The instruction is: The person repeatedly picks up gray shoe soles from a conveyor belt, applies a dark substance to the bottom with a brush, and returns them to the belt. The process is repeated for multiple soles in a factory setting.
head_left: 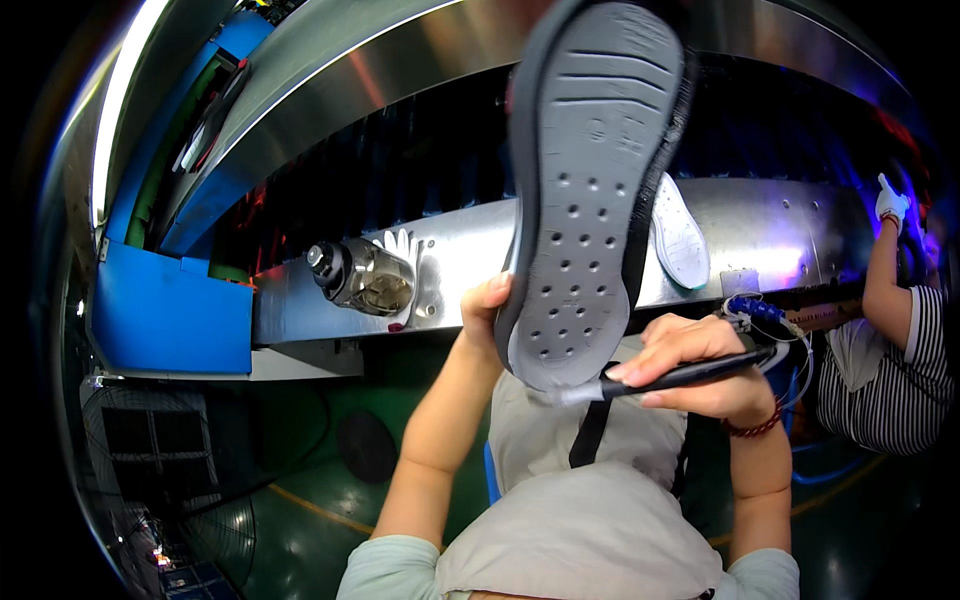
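A large grey shoe sole point(588, 225) with a black rim is held up in front of me, its grooved and dimpled face toward me. My left hand point(484, 312) grips its left edge near the lower end; some of those fingers are hidden behind it. Wrapped around a black-handled brush point(577, 393) with a pale tip is my right hand point(695, 362). The pale tip meets the bottom rounded end of the sole. A clear thin tube point(808, 358) runs beside the brush handle's back end.
On the metal ledge point(455, 250) stand a dark-lidded bottle point(372, 280), a white glove point(400, 244) and a white sole point(682, 238). Dark rollers lie beyond. A blue machine point(175, 315) is at left, a fan point(165, 450) below it. A striped-clothed co-worker point(885, 375) is at right.
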`<state>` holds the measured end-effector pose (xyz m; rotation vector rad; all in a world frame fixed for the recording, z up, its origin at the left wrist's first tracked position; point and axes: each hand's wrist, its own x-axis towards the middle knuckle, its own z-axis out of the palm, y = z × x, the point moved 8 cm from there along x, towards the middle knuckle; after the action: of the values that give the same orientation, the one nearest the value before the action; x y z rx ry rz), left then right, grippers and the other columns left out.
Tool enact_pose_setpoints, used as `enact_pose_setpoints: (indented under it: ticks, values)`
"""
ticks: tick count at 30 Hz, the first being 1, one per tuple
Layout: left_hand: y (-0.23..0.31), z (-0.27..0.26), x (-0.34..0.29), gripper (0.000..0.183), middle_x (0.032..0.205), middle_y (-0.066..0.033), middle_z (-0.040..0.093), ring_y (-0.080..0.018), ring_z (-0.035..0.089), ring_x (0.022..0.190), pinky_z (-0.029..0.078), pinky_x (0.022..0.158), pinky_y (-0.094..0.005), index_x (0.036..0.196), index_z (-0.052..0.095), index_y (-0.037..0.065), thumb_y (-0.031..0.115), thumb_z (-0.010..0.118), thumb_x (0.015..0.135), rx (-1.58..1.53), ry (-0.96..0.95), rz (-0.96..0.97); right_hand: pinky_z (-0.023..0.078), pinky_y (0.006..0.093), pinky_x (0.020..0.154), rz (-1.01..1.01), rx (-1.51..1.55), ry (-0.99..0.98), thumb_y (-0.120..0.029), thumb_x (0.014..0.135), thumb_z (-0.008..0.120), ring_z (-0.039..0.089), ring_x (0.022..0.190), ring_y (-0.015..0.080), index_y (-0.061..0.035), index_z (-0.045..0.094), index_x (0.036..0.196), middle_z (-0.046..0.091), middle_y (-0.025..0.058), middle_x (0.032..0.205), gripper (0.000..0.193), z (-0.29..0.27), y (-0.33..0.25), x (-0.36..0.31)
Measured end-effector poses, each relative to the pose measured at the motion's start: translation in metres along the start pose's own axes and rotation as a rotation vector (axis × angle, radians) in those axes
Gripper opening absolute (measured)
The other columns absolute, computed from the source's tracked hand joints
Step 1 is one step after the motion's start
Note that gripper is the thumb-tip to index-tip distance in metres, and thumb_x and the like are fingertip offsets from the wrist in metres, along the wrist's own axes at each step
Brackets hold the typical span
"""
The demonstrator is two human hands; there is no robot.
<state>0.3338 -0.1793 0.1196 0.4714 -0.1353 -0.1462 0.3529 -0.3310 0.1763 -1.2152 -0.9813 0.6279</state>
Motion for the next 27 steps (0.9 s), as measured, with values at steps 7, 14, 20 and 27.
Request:
enact_pose_setpoints:
  ticks: [7,14,20,27]
  values:
    - [-0.02,0.008,0.006,0.053,0.101,-0.0177,0.058,-0.0217,0.059,0.086,0.047,0.077,-0.0295,0.117,0.045,-0.005,0.024,0.057,0.074,0.161,0.289,-0.49,0.051,0.0294,0.074,-0.003,-0.055,-0.21,0.002,0.065,0.069,0.064,0.083,0.0235,0.0024,0.064,0.082,0.064,0.0166,0.088,0.018,0.004,-0.001,0.008]
    - [-0.03,0.01,-0.011,0.058,0.109,-0.019,0.054,-0.0231,0.057,0.092,0.046,0.081,-0.0318,0.122,0.042,-0.002,0.03,0.059,0.077,0.288,0.354,-0.804,0.05,0.0305,0.075,-0.001,-0.106,-0.349,-0.002,0.07,0.066,0.063,0.086,0.0248,0.0,0.063,0.086,0.065,0.0129,0.089,0.016,0.001,-0.013,0.013]
    - [-0.023,0.014,-0.015,0.061,0.11,-0.0194,0.053,-0.0221,0.055,0.095,0.044,0.081,-0.0319,0.119,0.047,-0.001,0.04,0.062,0.075,0.581,0.402,-0.996,0.05,0.0285,0.069,0.022,-0.283,-0.596,-0.005,0.072,0.064,0.063,0.082,0.0242,-0.0005,0.062,0.086,0.065,0.0118,0.088,0.014,0.002,-0.025,0.012]
    - [-0.011,0.014,-0.016,0.054,0.103,-0.0176,0.057,-0.021,0.057,0.088,0.045,0.08,-0.0304,0.112,0.053,-0.002,0.036,0.062,0.075,0.625,0.402,-0.872,0.052,0.0288,0.071,0.048,-0.339,-0.561,-0.001,0.07,0.066,0.063,0.085,0.0245,0.0005,0.063,0.087,0.064,0.0139,0.09,0.017,-0.013,-0.014,0.007]
